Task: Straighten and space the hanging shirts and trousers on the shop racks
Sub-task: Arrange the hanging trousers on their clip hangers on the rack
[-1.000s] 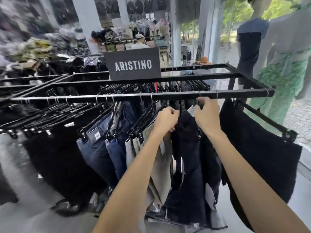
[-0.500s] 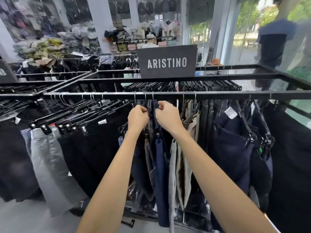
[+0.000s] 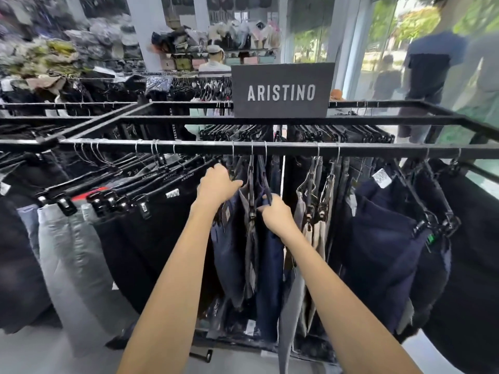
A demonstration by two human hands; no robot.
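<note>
The right hand [image 3: 276, 215] pinches a navy trouser waistband [image 3: 266, 198] under the rail [image 3: 297, 151]. Beside it, slightly higher, the left hand [image 3: 216, 186] curls around a hanger clip. Left hangers [image 3: 172, 177] and the sign [image 3: 282, 90] above read "ARISTINO". Both arms reach forward.

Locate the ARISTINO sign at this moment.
In the head view the ARISTINO sign stands upper centre on the rack's back rail, above and slightly right of both hands.

A clothing shop; trousers [image 3: 383, 238] hang on clip hangers along black racks [image 3: 270, 151]; a brand sign [image 3: 282, 90] stands above; bags [image 3: 189, 47] fill the back shelves.
</note>
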